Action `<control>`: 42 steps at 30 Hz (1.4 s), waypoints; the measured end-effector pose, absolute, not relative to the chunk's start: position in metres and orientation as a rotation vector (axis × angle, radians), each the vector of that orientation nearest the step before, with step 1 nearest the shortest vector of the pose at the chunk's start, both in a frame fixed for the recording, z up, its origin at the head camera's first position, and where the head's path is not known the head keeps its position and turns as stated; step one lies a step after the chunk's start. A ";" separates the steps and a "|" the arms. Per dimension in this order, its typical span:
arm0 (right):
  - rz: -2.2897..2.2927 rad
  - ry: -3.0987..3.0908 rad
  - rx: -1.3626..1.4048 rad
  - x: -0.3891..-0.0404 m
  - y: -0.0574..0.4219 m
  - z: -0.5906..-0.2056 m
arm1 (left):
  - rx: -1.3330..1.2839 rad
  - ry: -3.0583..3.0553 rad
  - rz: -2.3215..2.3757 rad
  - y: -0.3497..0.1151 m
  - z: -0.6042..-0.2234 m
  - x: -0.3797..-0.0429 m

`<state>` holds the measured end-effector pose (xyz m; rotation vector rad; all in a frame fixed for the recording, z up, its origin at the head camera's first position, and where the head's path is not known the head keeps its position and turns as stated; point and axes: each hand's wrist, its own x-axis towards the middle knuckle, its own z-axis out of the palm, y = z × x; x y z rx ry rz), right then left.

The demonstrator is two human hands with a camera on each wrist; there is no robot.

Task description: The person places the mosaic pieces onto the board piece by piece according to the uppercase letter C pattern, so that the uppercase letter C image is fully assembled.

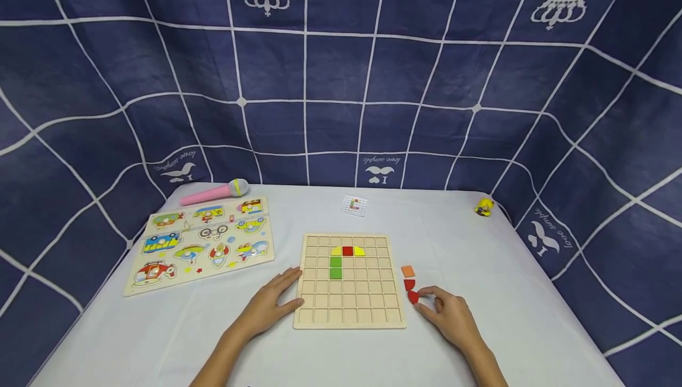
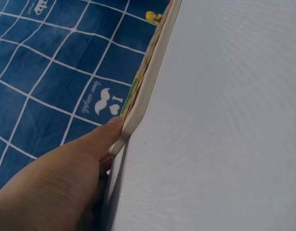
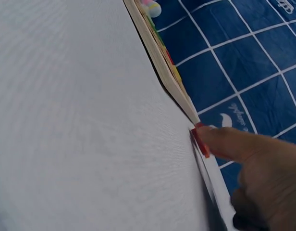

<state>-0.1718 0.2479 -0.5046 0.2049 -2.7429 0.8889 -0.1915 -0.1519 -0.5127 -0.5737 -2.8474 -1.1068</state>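
Note:
A square wooden grid board (image 1: 341,316) lies in the middle of the white table. Set in its cells are a red square block (image 1: 348,251) with a yellow block (image 1: 360,251) on either side, and two green blocks (image 1: 335,267) below the left one. My left hand (image 1: 269,304) rests against the board's left edge, fingers extended; its thumb touches the board's edge in the left wrist view. To the right of the board, my right hand (image 1: 447,316) pinches a red block with a rounded side (image 1: 413,297) between thumb and index finger, at table level.
Another red block (image 1: 409,284) and an orange square block (image 1: 408,271) lie just beyond the right hand. A patterned card (image 1: 354,205) is behind the board. At left are a vehicle puzzle board (image 1: 186,283) and a pink toy microphone (image 1: 208,195); a yellow figurine (image 1: 483,207) stands back right.

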 end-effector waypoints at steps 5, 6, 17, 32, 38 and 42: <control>0.971 -2.662 0.327 -0.178 0.235 -0.494 | -0.572 -2.848 -1.114 -0.151 -0.513 -0.191; 0.985 -2.653 0.358 -0.180 0.229 -0.491 | -0.572 -2.849 -1.114 -0.151 -0.512 -0.191; 1.001 -2.599 0.592 -0.202 0.152 -0.482 | -0.567 -2.856 -1.106 -0.153 -0.513 -0.190; 0.938 -2.712 0.695 -0.211 0.115 -0.503 | -0.575 -2.848 -1.112 -0.152 -0.513 -0.191; 0.905 -2.722 0.704 -0.211 0.113 -0.505 | -0.572 -2.853 -1.103 -0.152 -0.513 -0.191; 0.901 -2.717 0.702 -0.212 0.113 -0.506 | -0.561 -2.859 -1.105 -0.152 -0.512 -0.192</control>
